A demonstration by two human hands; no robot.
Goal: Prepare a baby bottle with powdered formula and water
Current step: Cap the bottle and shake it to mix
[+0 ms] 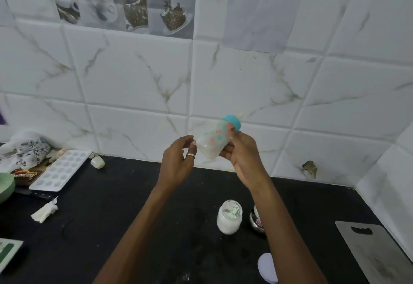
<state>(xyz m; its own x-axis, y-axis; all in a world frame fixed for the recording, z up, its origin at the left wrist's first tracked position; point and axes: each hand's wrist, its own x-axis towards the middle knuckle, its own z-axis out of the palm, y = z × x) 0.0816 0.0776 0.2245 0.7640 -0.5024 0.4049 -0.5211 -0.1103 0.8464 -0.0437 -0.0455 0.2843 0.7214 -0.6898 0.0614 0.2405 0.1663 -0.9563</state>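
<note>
Teal-capped bottle (212, 143) sits tilted in mid-air over the far counter (134, 194). The right hand (241, 151) wraps its body, and the left hand (178, 158) is loosely curled at the base, contact unclear. It looks like light, stiff plastic, likely slick when wet, so grip mid-body.

Home kitchen, black countertop (134, 205), marble-look wall tiles (134, 71), coffee-cup picture tiles (125, 2), ice tray (60, 169)

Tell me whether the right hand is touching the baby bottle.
Touching. The head view shows the right hand wrapped round the tilted baby bottle, thumb pressed just below its teal cap.
</note>
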